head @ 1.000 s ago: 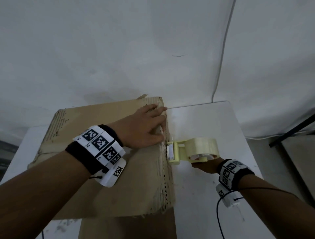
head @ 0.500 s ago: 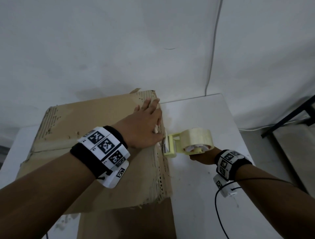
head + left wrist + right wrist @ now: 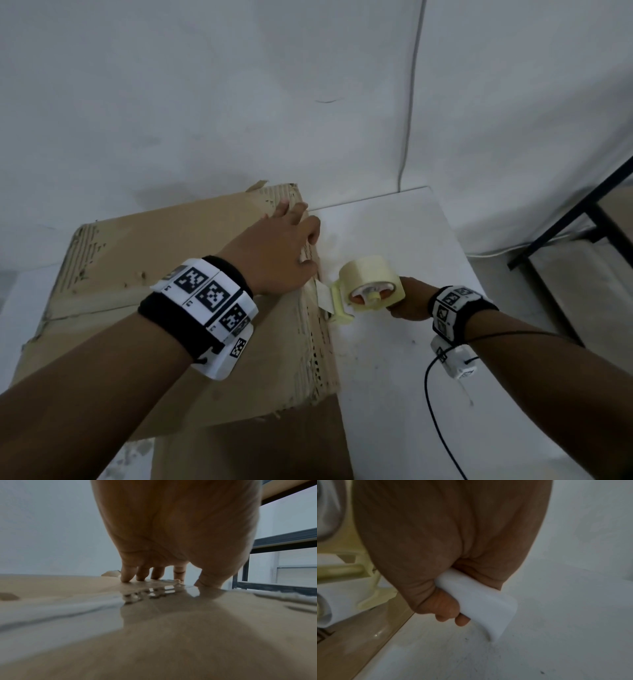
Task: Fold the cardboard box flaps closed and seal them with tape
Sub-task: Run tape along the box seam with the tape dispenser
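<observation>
My left hand (image 3: 279, 253) lies flat on the closed top of the worn brown cardboard box (image 3: 144, 274) near its right edge, its fingers (image 3: 127, 574) straight and spread, their tips pressing a glossy strip of clear tape (image 3: 150, 592) onto the flap. My right hand (image 3: 409, 301) is wrapped round the white handle (image 3: 481, 605) of the pale yellow plastic tape dispenser (image 3: 370, 289), which carries a roll of clear tape and has its front end against the box's right side. The box stands on the white tabletop (image 3: 394, 377), the dispenser just above it.
</observation>
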